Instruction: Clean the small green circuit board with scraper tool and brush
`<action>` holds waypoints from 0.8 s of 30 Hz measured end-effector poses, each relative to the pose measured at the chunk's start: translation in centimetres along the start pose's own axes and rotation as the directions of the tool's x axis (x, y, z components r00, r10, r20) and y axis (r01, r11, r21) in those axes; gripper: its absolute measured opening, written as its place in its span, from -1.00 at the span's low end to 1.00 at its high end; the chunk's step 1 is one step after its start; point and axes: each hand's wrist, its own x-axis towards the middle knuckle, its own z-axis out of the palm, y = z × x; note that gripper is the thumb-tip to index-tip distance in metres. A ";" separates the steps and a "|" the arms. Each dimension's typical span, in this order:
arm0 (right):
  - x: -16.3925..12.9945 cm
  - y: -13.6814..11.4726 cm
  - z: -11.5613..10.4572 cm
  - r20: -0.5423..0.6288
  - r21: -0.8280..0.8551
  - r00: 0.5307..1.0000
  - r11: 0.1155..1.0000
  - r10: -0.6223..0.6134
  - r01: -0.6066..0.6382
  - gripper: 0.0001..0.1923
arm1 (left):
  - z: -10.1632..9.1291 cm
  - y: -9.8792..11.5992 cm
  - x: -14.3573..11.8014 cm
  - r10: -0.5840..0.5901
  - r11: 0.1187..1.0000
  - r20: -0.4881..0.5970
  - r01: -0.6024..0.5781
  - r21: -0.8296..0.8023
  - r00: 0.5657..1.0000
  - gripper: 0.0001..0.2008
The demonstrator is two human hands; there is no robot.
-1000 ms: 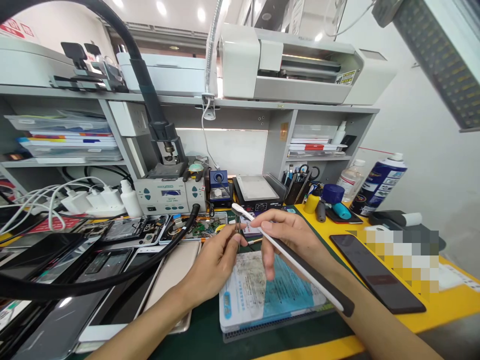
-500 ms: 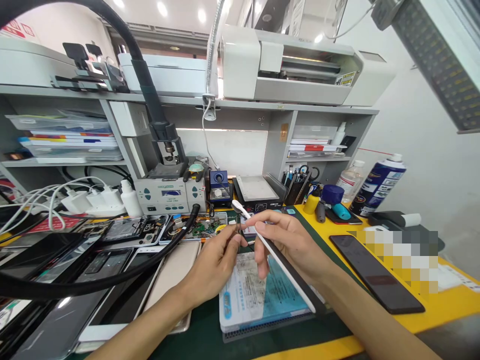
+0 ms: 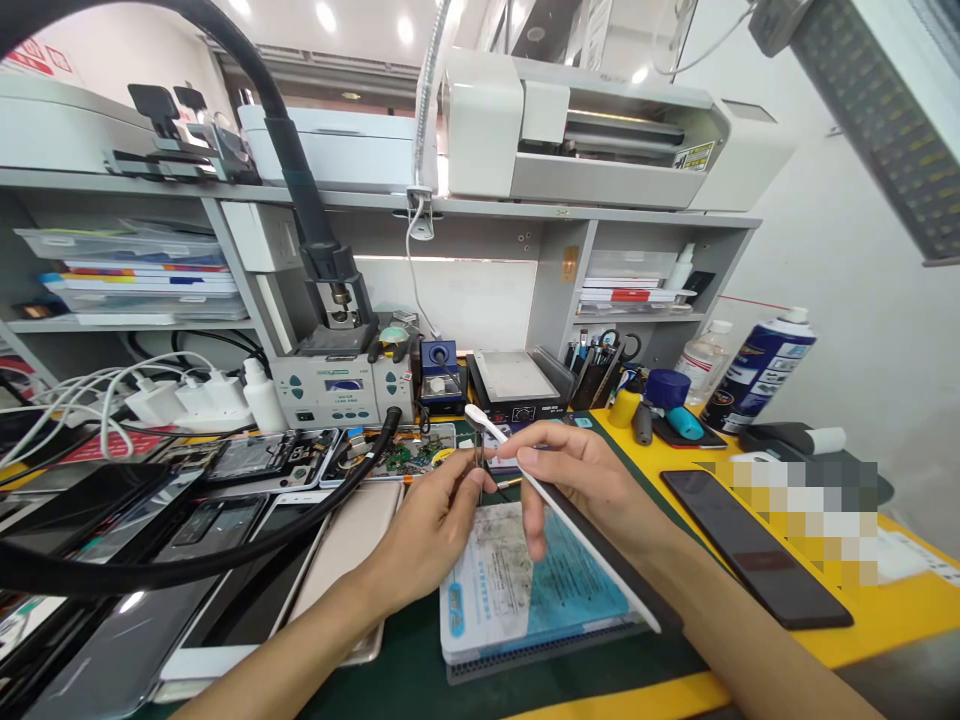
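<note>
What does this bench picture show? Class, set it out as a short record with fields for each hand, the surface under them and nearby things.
Left hand: left hand, grip shut on thin tweezers, held upright.
Right hand: right hand, holds a white phone edge-on.
Under the hands: blue-and-white work pad on a green mat.
Right side: dark phone on the yellow table; spray can.
Behind: soldering station.

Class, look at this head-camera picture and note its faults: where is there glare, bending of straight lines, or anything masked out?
Head view: ceiling lights blow out white; the shelf edge and the black hose bow from the wide lens; a pixelated block masks part of the yellow table; both hands, left and right, are sharp.
</note>
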 end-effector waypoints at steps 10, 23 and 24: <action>-0.1 0.7 -0.3 0.043 -0.065 0.997 0.995 -0.068 0.071 -0.80 | 0.0 0.1 0.3 -0.068 0.996 -0.068 0.063 -0.062 0.995 -0.71; 0.1 1.0 -0.2 0.057 -0.179 0.997 0.981 -0.060 0.069 -0.78 | 0.0 0.0 0.3 -0.092 0.991 -0.052 0.087 -0.100 0.994 -0.69; 0.1 1.0 -0.2 0.056 -0.174 0.996 0.982 -0.068 0.077 -0.78 | 0.0 0.0 0.3 -0.094 0.991 -0.052 0.088 -0.102 0.994 -0.69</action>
